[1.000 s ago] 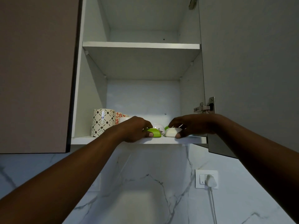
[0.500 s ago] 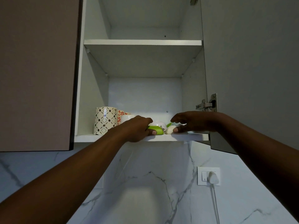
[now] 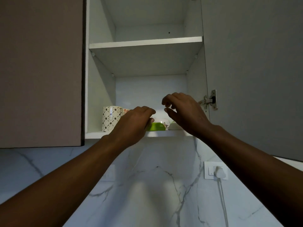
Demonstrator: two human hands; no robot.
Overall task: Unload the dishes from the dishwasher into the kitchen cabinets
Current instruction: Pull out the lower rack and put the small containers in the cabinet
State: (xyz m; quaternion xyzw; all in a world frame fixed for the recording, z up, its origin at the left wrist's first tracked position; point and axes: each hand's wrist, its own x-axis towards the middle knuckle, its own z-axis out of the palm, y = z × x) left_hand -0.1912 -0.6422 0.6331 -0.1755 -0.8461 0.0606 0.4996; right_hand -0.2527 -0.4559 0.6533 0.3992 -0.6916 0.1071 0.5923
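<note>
A green bowl (image 3: 157,126) sits on the lower shelf (image 3: 162,134) of the open cabinet, with a white bowl (image 3: 174,127) to its right and a small flower-patterned dish (image 3: 165,124) just behind them. My left hand (image 3: 134,123) hovers at the green bowl's left side, hiding that side. Its fingers are loosely curled above the rim and its thumb is close to the edge. My right hand (image 3: 182,110) is raised above the white bowl. Its fingers are loosely curled and it holds nothing.
A tall diamond-patterned mug (image 3: 111,118) and a red-patterned cup (image 3: 126,110) stand at the shelf's left. The upper shelf (image 3: 146,42) is bare. The open door (image 3: 254,71) with its hinge (image 3: 211,100) hangs at right, a closed door (image 3: 41,71) at left. A wall socket (image 3: 216,172) is below.
Both hands set the bowls on the shelf. The right hand has let go of the white bowl and lifted; the left hand has risen off the green bowl.
</note>
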